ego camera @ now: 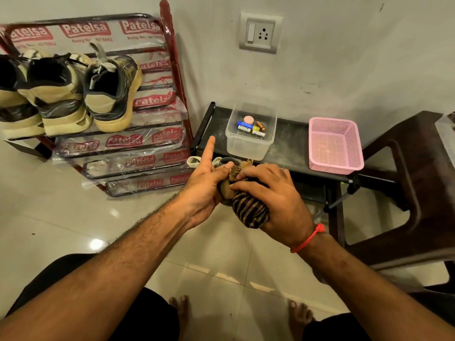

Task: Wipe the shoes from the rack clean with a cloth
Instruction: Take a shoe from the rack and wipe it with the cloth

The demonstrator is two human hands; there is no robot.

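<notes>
shoes (61,94) sit on red rack (172,70) far left, 3 in a row on upper shelf; another shoe (225,188) mid-scene, mostly hidden btwn both hands. left hand (205,190) grips it, index finger straight out. right hand (273,198) presses striped cloth (248,212) onto it, fingers curled round cloth

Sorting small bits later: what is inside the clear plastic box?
The clear plastic box holds a pink round piece and a few small batteries; anything beneath them is hidden.

Open floor (73,212) below rack (138,143); clear tub (248,143), pink basket (334,153) crowd low table (290,153) beyond hands
</notes>
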